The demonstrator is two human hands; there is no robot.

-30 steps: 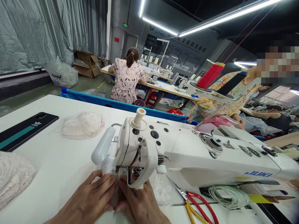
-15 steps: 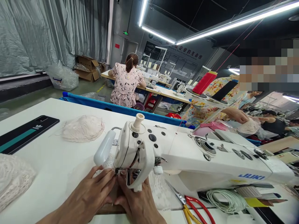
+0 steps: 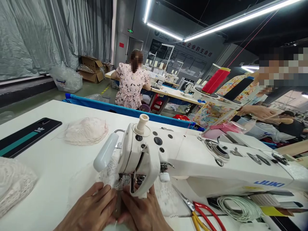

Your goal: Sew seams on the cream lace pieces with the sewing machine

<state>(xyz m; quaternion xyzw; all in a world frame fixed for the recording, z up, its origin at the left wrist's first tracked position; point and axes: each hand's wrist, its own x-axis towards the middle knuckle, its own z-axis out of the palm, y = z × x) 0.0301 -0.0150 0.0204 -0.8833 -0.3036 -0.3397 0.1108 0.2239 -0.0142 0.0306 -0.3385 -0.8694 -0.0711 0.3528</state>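
Together, two hands (image 3: 95,205) (image 3: 145,210) (bare) touch lace (image 3: 107,173) at one sewing machine (image 3: 192,163).

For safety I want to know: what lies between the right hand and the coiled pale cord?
In the head view, white lace lies nearest the right hand, then scissors with red and yellow handles, before the coiled pale cord.

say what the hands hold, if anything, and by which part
The left hand is at the near part of white lace; the right hand is partly hidden by the sewing machine. Whether either grips the lace cannot be told.
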